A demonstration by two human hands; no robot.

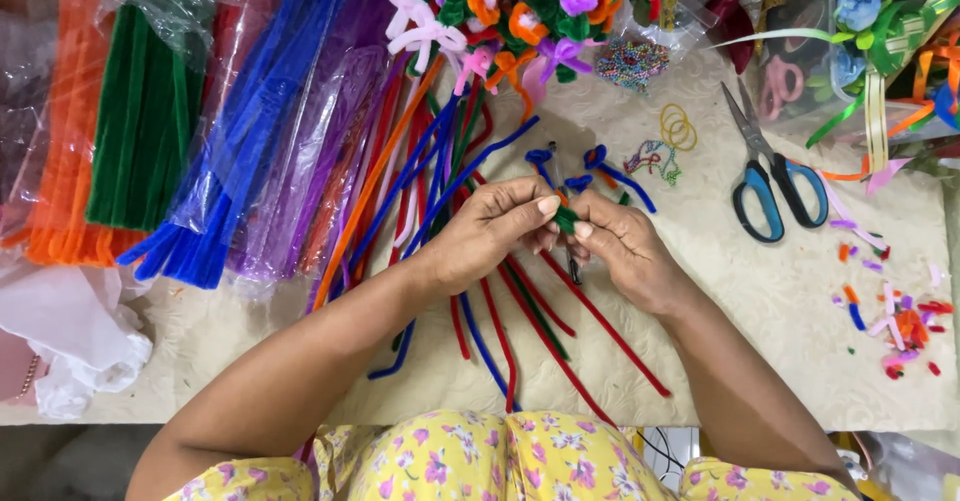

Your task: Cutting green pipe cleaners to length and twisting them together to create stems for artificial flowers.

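L hand (492,231) and R hand (622,251) both pinch one green stem (566,219) w/ blue loops (580,169), mid-table (780,291), just above loose stems (520,321). Judged light, soft, bendable; grip at wrapped stem, not loops. Scissors (772,183) lie toward the right edge.

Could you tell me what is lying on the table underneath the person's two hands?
Loose red, blue and green pipe cleaners lie fanned on the table beneath the left hand and right hand. Their middle stretches are covered by the hands.
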